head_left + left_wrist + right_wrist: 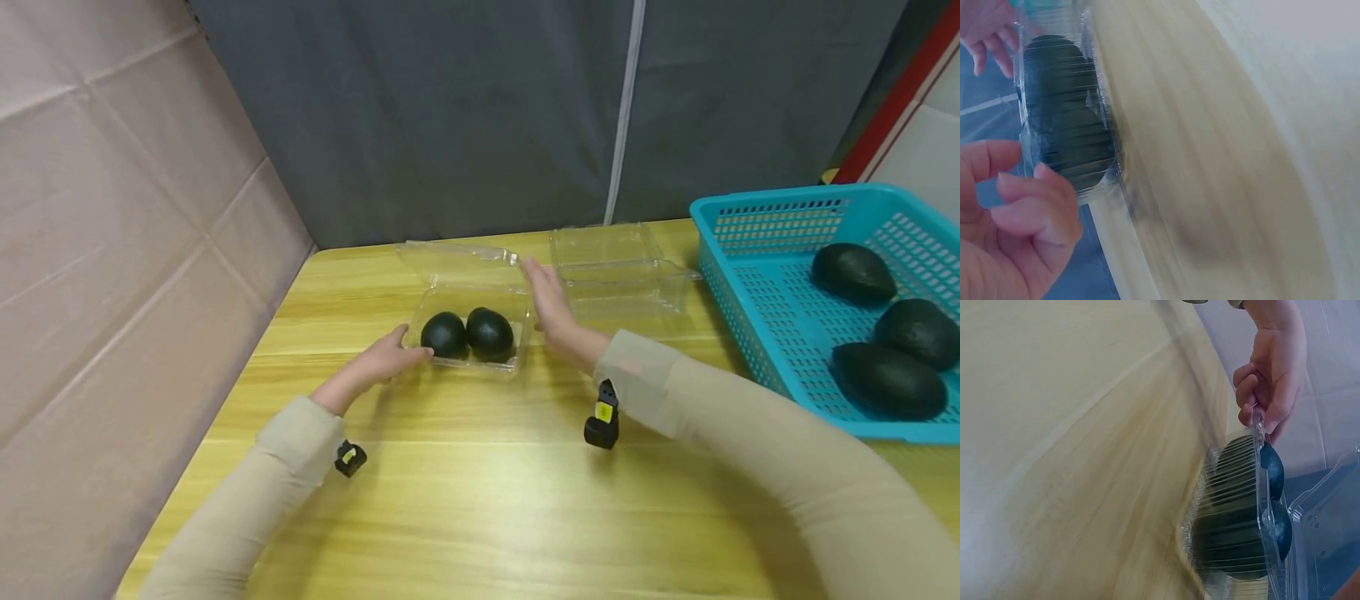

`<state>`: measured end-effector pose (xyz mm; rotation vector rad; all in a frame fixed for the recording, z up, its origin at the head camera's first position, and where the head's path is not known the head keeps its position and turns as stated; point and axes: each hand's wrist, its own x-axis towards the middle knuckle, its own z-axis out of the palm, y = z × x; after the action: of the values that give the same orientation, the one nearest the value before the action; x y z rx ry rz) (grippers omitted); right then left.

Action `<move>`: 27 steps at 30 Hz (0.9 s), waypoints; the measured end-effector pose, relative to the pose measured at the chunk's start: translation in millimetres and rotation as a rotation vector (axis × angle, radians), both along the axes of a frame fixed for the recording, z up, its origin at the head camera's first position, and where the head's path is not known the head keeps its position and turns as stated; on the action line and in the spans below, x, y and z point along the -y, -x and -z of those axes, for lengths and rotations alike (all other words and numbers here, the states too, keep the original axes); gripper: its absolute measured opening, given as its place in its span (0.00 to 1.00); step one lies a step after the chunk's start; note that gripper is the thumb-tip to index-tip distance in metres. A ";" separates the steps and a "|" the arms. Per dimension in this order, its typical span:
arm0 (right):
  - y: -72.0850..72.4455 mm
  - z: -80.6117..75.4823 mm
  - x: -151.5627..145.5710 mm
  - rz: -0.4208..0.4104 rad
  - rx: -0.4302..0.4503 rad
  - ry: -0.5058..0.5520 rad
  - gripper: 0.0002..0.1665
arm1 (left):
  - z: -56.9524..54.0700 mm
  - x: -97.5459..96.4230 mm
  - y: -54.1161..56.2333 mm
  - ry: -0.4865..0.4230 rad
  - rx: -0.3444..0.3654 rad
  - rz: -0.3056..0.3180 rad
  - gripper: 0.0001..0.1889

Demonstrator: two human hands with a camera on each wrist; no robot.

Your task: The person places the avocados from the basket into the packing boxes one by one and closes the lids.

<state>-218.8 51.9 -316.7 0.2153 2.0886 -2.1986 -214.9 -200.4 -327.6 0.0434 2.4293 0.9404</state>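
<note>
Clear plastic between thumb and fingers of the left hand (382, 354), at the near-left corner of the open box (474, 364) on the bench (465, 483). By the raised lid (457, 262), a right hand (551, 307) with straight fingers. Inside, side by side, two dark fruits (490, 335): likely firm, heavy, apt to roll, best cupped. For the box, probably light and flimsy, better a rim hold. Farther right, another box (626, 287), then a blue basket (885, 431).
</note>
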 end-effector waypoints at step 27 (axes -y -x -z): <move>-53.7 33.9 -9.8 -0.334 0.198 -0.200 0.22 | 1.7 21.7 -4.5 -0.206 0.036 -0.092 0.23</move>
<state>-165.1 61.7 -350.6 0.0860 2.0589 -1.7107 -210.4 -222.0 -329.2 -0.0121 2.3102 1.2197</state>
